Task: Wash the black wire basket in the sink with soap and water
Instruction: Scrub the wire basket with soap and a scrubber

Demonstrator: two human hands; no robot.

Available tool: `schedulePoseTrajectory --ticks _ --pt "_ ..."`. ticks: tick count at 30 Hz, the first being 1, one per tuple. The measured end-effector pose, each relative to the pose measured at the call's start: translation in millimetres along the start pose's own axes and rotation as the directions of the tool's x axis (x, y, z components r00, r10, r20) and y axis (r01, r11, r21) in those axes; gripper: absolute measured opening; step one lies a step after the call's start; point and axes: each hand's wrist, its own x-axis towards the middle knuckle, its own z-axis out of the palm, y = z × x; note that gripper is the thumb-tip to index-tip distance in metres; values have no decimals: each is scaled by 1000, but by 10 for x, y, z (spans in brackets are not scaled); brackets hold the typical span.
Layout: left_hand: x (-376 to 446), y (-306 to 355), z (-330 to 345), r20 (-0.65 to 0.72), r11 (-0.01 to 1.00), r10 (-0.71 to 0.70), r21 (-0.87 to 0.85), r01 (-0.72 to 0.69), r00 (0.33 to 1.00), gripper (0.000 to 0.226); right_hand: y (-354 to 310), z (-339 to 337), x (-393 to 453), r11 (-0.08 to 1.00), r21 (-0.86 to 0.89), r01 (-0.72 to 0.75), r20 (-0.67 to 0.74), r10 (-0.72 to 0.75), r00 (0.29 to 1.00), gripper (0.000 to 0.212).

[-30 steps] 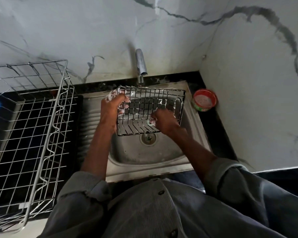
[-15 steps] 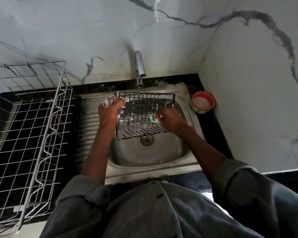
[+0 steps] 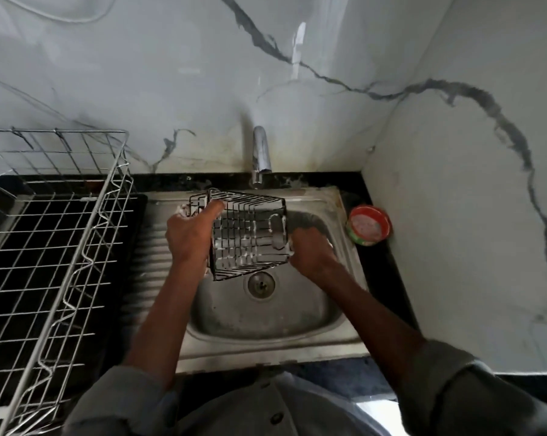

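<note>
Head cam had the black wire basket (image 3: pixel 248 236) mid-frame over the sink (image 3: pixel 265 313), left hand (image 3: pixel 190 237) gripping its edge, right hand (image 3: pixel 310 250) clenched against its side, contents unclear. Looked like soaping; rinse under the tap (image 3: pixel 261 152) probably next.

The black wire basket (image 3: pixel 250 234) is formed of thin metal wire, flecked with white foam. The sink (image 3: pixel 265 313) is made of dull, stained steel. The tap (image 3: pixel 262 155) is polished metal. Glossy veined marble (image 3: pixel 171 73) is seen behind.
</note>
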Motion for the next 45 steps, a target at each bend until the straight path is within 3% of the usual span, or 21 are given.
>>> schedulePoseTrajectory --ticks 3,9,13,17,20,25,28,33,41,45 --pt "21 25 -50 15 999 27 35 -28 1000 111 100 -71 48 968 217 -128 -101 153 983 22" --pt "57 -105 54 134 985 -170 60 163 976 137 -110 54 135 889 434 -144 -63 189 980 17" --pt "-165 22 129 229 989 -145 60 135 963 112 -284 82 193 924 372 -83 -17 96 995 17" --pt "-272 56 175 264 981 -144 161 104 954 112 -222 302 318 934 353 -49 54 32 998 24" --pt "-345 97 197 280 975 -120 215 59 953 106 -165 252 203 960 279 -35 29 28 999 22" --pt "-446 136 202 326 959 -69 281 -26 943 97 27 287 101 963 215 -164 -74 183 980 25" --pt "-432 36 225 344 929 -17 353 -113 939 90 78 345 43 932 272 -241 -181 295 938 23" --pt "-563 158 229 348 897 3 414 -156 938 110 -25 471 -24 940 303 -157 -93 194 977 33" --pt "-587 220 238 307 899 1 417 -136 952 112 62 396 -28 922 237 -307 -174 351 920 21" --pt "-702 334 274 339 813 27 540 -218 940 123 -63 397 52 955 223 -195 -120 225 967 20"
